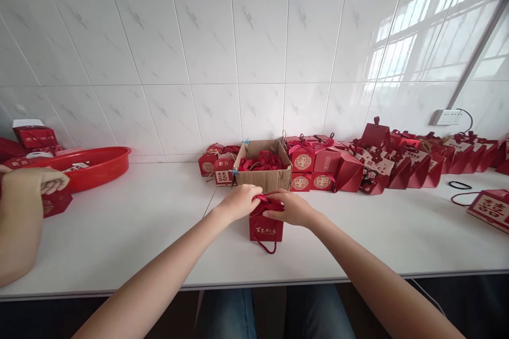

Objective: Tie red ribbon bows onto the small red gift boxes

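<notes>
A small red gift bag (267, 229) with gold lettering stands upright on the white table in front of me, its cord handle drooping down the front. At its top left, my left hand (242, 201) is closed with a red ribbon (261, 198) pinched at the fingertips. My right hand (293, 208) curls over the bag's top right corner, thumb on the front face and fingers at the upper edge. Just behind both hands sits an open cardboard box (262, 177) with loose red ribbons inside.
Red gift boxes (302, 161) are stacked right of the carton, and twisted-shape boxes (417, 167) line the wall. A red basin (99, 169) stands at left beside another person's arm (19, 217). A black loop (460, 185) and a red bag (491, 209) lie at right.
</notes>
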